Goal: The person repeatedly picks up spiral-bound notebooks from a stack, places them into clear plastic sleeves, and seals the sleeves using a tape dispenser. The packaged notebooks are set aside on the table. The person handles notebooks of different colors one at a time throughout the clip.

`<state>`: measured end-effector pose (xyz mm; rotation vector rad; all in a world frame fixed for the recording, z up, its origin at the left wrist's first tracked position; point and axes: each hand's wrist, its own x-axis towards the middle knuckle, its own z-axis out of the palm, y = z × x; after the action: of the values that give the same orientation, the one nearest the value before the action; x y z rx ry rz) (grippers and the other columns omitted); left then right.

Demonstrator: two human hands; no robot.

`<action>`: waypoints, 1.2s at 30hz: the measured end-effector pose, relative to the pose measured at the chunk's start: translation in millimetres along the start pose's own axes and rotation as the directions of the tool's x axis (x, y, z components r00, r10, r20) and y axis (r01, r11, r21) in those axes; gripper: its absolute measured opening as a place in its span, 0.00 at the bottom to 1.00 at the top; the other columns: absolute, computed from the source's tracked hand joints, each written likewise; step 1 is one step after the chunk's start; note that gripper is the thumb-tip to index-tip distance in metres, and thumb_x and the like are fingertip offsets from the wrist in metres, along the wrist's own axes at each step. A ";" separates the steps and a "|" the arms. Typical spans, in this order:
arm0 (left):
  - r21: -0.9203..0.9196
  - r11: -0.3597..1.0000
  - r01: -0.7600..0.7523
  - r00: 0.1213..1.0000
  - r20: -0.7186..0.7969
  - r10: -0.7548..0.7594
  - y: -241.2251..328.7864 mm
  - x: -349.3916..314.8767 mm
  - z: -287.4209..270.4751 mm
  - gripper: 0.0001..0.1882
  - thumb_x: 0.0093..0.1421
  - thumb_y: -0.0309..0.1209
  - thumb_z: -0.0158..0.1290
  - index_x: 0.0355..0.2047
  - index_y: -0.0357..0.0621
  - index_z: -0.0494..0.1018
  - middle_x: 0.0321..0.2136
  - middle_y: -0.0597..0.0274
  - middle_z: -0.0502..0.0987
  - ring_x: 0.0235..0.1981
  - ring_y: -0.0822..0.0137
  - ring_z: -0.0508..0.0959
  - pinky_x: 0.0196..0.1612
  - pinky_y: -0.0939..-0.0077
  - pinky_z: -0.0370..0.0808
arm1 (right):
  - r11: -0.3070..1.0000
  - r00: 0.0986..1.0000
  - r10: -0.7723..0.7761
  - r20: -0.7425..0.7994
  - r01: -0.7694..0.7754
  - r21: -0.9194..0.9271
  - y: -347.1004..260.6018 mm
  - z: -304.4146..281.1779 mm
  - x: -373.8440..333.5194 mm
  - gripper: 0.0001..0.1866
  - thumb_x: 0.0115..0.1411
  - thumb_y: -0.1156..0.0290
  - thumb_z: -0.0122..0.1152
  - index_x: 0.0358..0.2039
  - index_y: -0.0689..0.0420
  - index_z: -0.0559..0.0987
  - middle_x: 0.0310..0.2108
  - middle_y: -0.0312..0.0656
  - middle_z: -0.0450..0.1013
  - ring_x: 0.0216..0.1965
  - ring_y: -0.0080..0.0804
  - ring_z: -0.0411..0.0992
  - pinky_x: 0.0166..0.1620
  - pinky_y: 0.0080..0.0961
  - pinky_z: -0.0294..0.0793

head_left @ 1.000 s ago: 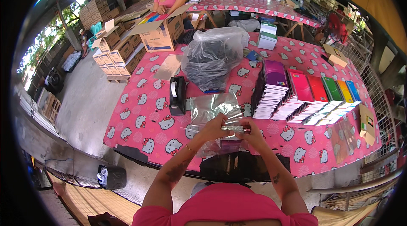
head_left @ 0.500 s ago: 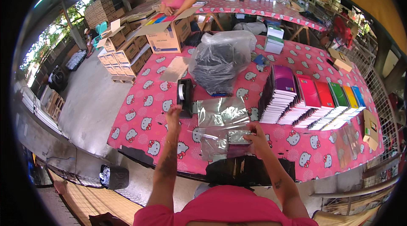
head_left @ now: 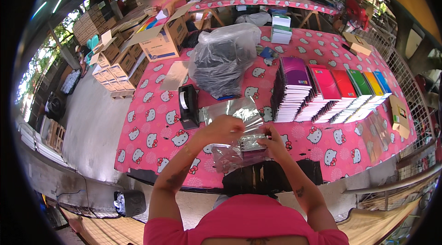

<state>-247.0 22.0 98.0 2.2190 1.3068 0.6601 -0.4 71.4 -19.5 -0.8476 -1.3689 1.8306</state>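
Note:
A clear plastic bag (head_left: 230,160) lies at the table's near edge, with a small stack of notebooks (head_left: 253,154) inside it. My right hand (head_left: 275,144) grips the right side of this stack, thumb on top and fingers round the far side. Over the bag, just left of the stack, is my left hand (head_left: 224,128), its fingers drawn together; whatever is between them is too small to make out. A black tape dispenser (head_left: 189,114) with a pale roll stands left of the bag, apart from both hands.
Rows of spiral notebooks (head_left: 294,72) in several colours stand at the right. Beyond the bag lies a plastic-covered dark bundle (head_left: 218,63). An open carton (head_left: 165,42) sits at the far left near another person. A flattened carton piece (head_left: 400,116) lies by the right edge.
My left hand has moved right from the front of the tape dispenser to above the bag. My right hand stays at the notebook stack. The view has shifted slightly.

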 end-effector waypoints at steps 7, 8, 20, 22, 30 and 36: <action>-0.122 0.957 0.264 0.743 0.658 -0.121 -69.8 85.4 41.3 0.20 0.59 0.46 0.62 0.35 0.39 0.76 0.31 0.65 0.78 0.33 0.71 0.76 0.35 0.72 0.71 | 0.978 0.992 -0.105 0.076 0.117 -0.174 -3.9 -6.0 -3.5 0.31 0.55 0.76 0.68 0.59 0.54 0.67 0.47 0.36 0.67 0.45 0.22 0.67 0.47 0.21 0.70; -0.292 0.865 0.409 0.743 0.657 -0.129 -90.5 74.1 57.0 0.20 0.60 0.46 0.61 0.35 0.39 0.76 0.31 0.67 0.78 0.33 0.72 0.75 0.35 0.73 0.70 | 0.985 0.991 -0.112 0.077 0.121 -0.124 -1.7 -7.0 -3.4 0.32 0.56 0.75 0.69 0.59 0.54 0.67 0.47 0.36 0.66 0.46 0.24 0.66 0.49 0.24 0.69; 0.619 0.774 0.130 0.938 -0.329 0.106 47.7 -4.1 108.0 0.34 0.55 0.46 0.63 0.53 0.33 0.71 0.55 0.40 0.69 0.57 0.42 0.69 0.57 0.49 0.67 | 0.908 0.936 -0.068 -0.346 0.202 0.367 52.1 -1.2 -37.7 0.19 0.65 0.66 0.60 0.54 0.56 0.71 0.37 0.35 0.69 0.37 0.22 0.68 0.41 0.21 0.70; 0.522 0.836 0.171 0.970 -0.236 -0.051 45.7 11.0 101.3 0.37 0.50 0.48 0.65 0.53 0.34 0.69 0.53 0.41 0.68 0.56 0.40 0.68 0.56 0.44 0.65 | 0.949 0.961 0.011 -0.275 0.077 0.306 92.6 -14.3 -57.6 0.15 0.67 0.63 0.57 0.50 0.57 0.74 0.31 0.36 0.71 0.32 0.24 0.70 0.38 0.21 0.71; -0.531 0.792 0.301 0.779 -0.342 -0.525 36.9 -35.6 110.6 0.37 0.51 0.40 0.70 0.55 0.32 0.66 0.52 0.48 0.71 0.58 0.54 0.69 0.59 0.63 0.67 | 0.531 0.990 0.018 0.138 -0.127 0.838 45.8 24.3 -54.5 0.29 0.62 0.65 0.66 0.61 0.54 0.67 0.53 0.43 0.73 0.55 0.34 0.72 0.55 0.35 0.74; -0.698 0.714 -0.054 0.739 -0.509 -0.441 1.7 -66.3 139.1 0.35 0.58 0.35 0.65 0.62 0.35 0.64 0.57 0.46 0.71 0.60 0.55 0.70 0.61 0.62 0.67 | 0.930 0.966 -0.140 0.219 0.204 -0.305 14.9 -9.9 -31.8 0.37 0.53 0.79 0.72 0.62 0.57 0.65 0.50 0.39 0.74 0.54 0.27 0.70 0.59 0.32 0.69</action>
<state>-188.1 -59.6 -18.7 1.2219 1.2792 1.6248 23.1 47.0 -33.2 -0.6943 -1.8468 1.6070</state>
